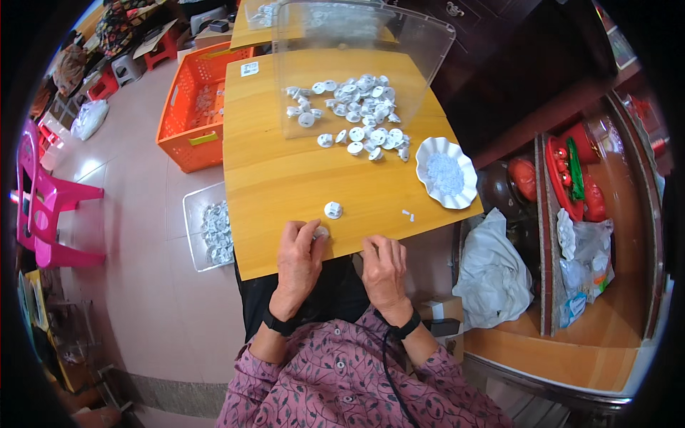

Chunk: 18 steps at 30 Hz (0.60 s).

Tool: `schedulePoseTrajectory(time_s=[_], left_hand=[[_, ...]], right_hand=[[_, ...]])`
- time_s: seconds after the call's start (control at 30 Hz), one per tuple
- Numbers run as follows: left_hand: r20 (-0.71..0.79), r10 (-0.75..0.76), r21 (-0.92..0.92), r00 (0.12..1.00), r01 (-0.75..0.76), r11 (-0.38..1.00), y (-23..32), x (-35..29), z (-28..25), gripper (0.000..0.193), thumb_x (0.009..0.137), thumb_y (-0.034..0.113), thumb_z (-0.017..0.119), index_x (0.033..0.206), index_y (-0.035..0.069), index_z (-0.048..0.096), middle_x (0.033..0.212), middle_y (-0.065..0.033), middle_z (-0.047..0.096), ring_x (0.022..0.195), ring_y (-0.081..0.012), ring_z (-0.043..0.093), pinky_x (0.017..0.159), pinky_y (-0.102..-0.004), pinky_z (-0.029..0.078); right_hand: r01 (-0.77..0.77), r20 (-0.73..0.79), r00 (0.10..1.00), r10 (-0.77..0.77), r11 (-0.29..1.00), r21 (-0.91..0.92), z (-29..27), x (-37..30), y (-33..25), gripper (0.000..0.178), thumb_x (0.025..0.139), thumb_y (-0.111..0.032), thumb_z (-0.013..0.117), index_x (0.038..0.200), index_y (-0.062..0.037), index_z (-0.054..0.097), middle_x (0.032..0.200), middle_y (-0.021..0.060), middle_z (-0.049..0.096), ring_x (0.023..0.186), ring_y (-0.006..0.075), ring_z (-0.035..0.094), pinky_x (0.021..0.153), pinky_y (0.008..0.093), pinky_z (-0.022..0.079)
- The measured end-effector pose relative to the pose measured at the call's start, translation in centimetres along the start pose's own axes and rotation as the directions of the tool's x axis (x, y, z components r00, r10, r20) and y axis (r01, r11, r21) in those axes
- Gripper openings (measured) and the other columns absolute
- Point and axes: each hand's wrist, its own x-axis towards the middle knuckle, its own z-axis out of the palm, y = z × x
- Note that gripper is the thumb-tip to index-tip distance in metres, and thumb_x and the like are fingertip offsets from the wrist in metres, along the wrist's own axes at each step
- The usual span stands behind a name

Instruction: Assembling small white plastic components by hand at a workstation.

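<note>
My left hand [298, 258] is closed near the front edge of the wooden table, its thumb and fingers pinching a small round white plastic part [322, 232]. Just beyond it, a similar white part [333, 210] rests on the tabletop. My right hand [385, 268] is at the front edge with fingers curled together; whatever they hold, if anything, is hidden. Two tiny white pieces [408, 215] lie on the wood ahead of that hand. Farther right, a scalloped white dish [467, 171] contains many small pale pieces.
A heap of white round parts [360, 100] spills from a tilted clear bin [300, 50] at the table's far side. Left of the table stand an orange crate [189, 146] and a clear box [190, 235] of parts. A pink chair [61, 192] is farther left; shelves [546, 235] are right.
</note>
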Motion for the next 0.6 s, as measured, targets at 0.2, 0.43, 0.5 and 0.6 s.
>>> schedulePoseTrajectory(time_s=[0.2,0.43,0.5,0.6], left_hand=[[0.009,0.006,-0.007,1.0,-0.006,1.0,-0.2,-0.1,0.1,0.021,0.086,-0.001,0.071,0.106,0.001,0.067,0.096,-0.0132,0.059,0.077,-0.0264,0.062,0.067,-0.0346,0.052],[-0.019,0.011,-0.025,1.0,-0.012,1.0,0.1,-0.1,-0.2,0.022,0.082,-0.004,0.07,0.103,0.001,0.065,0.093,-0.0163,0.058,0.081,-0.0332,0.062,0.07,-0.039,0.052],[-0.016,-0.024,-0.083,1.0,0.022,0.996,0.4,-0.1,-0.5,0.016,0.087,-0.003,0.069,0.102,0.0,0.066,0.093,-0.0122,0.061,0.079,-0.0263,0.063,0.07,-0.0351,0.053],[0.157,-0.256,-0.583,0.954,0.299,0.756,-0.4,-0.5,-0.2,0.012,0.094,0.001,0.065,0.106,0.001,0.066,0.098,-0.0087,0.065,0.079,-0.0179,0.063,0.07,-0.0298,0.053]], right_hand=[[0.033,0.011,0.999,-0.034,0.999,0.026,-0.7,0.2,0.1,0.013,0.081,-0.002,0.064,0.094,-0.0004,0.064,0.097,0.0111,0.055,0.091,0.0293,0.058,0.082,0.0407,0.047],[-0.052,-0.047,0.997,0.06,0.988,0.144,-0.5,-0.2,-0.3,0.013,0.08,0.002,0.064,0.092,-0.0029,0.061,0.092,0.0126,0.053,0.089,0.0319,0.059,0.075,0.0407,0.051],[-0.129,-0.075,0.984,0.16,0.943,0.306,-0.4,-0.3,-0.5,0.013,0.082,0.003,0.066,0.093,-0.0034,0.061,0.091,0.0138,0.054,0.086,0.0347,0.06,0.073,0.0417,0.051],[-0.246,-0.008,0.957,0.291,0.823,0.512,-0.6,-0.1,-0.9,0.01,0.088,0.0,0.067,0.095,-0.0018,0.061,0.088,0.0119,0.057,0.078,0.0279,0.063,0.066,0.038,0.052]])
